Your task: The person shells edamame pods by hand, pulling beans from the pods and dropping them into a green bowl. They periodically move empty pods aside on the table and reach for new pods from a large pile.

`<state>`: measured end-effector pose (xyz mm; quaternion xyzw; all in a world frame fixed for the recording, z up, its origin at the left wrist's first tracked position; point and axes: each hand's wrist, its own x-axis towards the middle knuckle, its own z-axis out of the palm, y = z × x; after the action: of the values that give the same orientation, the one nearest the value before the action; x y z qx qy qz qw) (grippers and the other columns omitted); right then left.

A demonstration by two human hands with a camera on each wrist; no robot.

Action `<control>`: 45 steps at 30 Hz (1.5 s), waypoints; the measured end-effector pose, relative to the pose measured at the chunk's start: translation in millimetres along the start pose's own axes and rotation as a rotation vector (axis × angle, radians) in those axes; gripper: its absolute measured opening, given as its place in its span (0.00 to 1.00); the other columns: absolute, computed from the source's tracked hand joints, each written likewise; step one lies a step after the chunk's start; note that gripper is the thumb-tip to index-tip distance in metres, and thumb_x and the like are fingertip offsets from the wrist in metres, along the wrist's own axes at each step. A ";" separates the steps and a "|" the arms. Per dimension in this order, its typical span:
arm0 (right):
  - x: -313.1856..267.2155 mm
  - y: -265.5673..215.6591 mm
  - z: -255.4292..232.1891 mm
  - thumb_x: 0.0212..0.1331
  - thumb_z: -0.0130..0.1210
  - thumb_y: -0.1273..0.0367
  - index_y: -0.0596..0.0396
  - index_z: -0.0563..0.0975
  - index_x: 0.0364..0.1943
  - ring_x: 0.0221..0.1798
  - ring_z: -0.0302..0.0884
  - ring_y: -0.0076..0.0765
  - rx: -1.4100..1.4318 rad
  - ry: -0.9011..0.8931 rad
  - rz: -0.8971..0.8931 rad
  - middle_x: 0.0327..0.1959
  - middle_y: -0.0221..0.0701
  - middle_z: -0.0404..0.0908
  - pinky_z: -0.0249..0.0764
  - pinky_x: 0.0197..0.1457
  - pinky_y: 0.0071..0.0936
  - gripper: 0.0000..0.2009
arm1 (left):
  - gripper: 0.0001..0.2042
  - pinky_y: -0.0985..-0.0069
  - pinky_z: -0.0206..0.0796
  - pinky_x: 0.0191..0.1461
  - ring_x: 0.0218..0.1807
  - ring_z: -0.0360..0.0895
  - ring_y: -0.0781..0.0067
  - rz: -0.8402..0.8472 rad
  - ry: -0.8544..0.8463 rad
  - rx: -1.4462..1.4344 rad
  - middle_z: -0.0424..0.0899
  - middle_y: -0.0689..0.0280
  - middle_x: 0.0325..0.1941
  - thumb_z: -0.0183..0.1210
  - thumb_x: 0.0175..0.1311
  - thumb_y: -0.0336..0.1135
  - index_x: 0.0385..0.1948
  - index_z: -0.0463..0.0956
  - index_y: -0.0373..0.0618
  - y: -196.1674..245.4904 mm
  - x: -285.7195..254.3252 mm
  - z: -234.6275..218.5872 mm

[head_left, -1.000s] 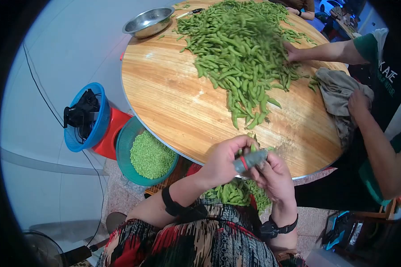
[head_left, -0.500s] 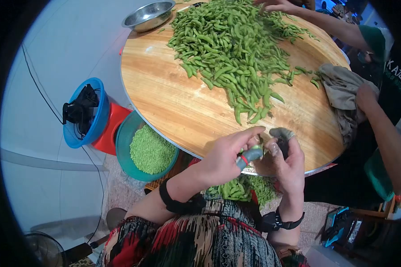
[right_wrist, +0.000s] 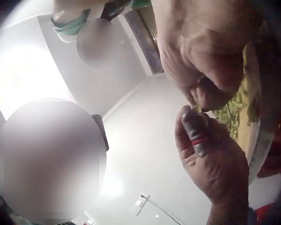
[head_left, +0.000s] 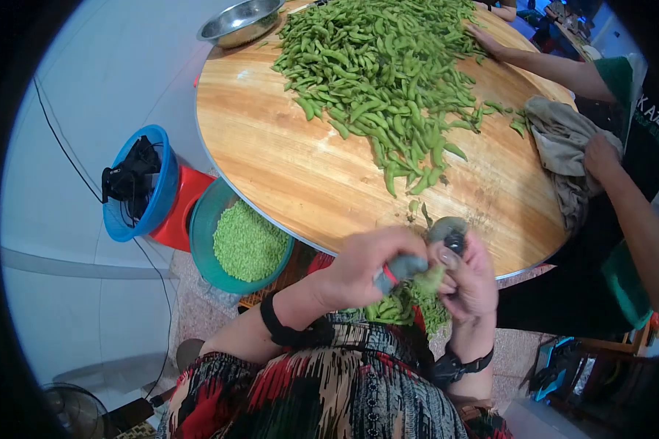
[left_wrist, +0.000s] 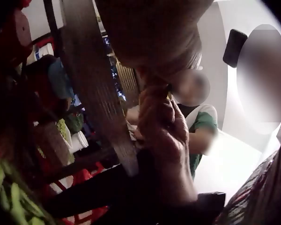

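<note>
Just over the near edge of the round wooden table, my left hand (head_left: 359, 267) and right hand (head_left: 477, 282) meet. Between them is a blurred green soybean pod (head_left: 430, 278), pinched by the fingers of both. A grey cover with a red band (left_wrist: 168, 89) (right_wrist: 196, 133) sheathes my left thumb. Another grey cover (head_left: 447, 228) with a black band sits on a right finger. In the right wrist view a yellowish bit of the pod (right_wrist: 199, 109) shows at the left thumb's tip; the fingers hide the rest. Below the hands lie more pods (head_left: 388, 307).
A large heap of pods (head_left: 381, 80) covers the table's far half (head_left: 249, 139). A steel bowl (head_left: 241, 25) stands at the far left edge. Left below are a green basin (head_left: 201, 256) of shelled beans and a blue basket (head_left: 165, 197). At right another person's hand holds a grey cloth (head_left: 556, 124).
My hands moved apart, then came together again around a pod. The other person's arm swept across the heap and now rests at its right edge; the cloth shifted slightly.
</note>
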<state>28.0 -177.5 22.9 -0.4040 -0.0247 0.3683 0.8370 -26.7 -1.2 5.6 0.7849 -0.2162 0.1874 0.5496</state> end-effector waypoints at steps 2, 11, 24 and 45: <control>-4.5 -22.8 -10.7 0.53 0.54 0.74 0.59 0.71 0.44 0.20 0.69 0.19 -0.478 -0.263 -0.067 0.26 0.28 0.76 0.62 0.20 0.18 0.13 | 0.15 0.78 0.66 0.34 0.32 0.75 0.68 -0.195 0.195 -0.361 0.75 0.61 0.34 0.50 0.53 0.19 0.44 0.70 0.40 -9.8 -0.9 -5.0; 47.8 -19.2 -9.9 0.53 0.53 0.71 0.57 0.72 0.42 0.24 0.75 0.50 -1.547 0.136 -0.519 0.21 0.45 0.75 0.70 0.29 0.37 0.12 | 0.19 0.65 0.67 0.38 0.36 0.73 0.52 -0.255 -0.022 0.561 0.73 0.52 0.36 0.46 0.48 0.19 0.46 0.68 0.34 -19.2 12.9 -14.3; 68.9 -39.2 4.6 0.51 0.56 0.64 0.61 0.73 0.26 0.27 0.75 0.53 -1.804 0.276 -0.404 0.20 0.48 0.74 0.70 0.31 0.42 0.12 | 0.13 0.70 0.67 0.42 0.38 0.75 0.60 -0.260 -0.508 0.009 0.77 0.58 0.35 0.48 0.59 0.28 0.46 0.72 0.42 -3.6 8.7 3.5; 17.7 -13.0 8.8 0.66 0.41 0.63 0.58 0.70 0.28 0.18 0.56 0.15 -0.510 -0.101 0.035 0.16 0.21 0.65 0.55 0.22 0.15 0.14 | 0.05 0.91 0.58 0.31 0.29 0.68 0.87 -0.641 0.321 -1.098 0.76 0.71 0.31 0.53 0.60 0.28 0.35 0.74 0.39 -16.0 21.6 4.3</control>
<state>45.7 -165.7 33.4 -0.5832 -0.1514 0.3846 0.6993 0.3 -3.3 3.2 0.3782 0.0490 -0.0085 0.9244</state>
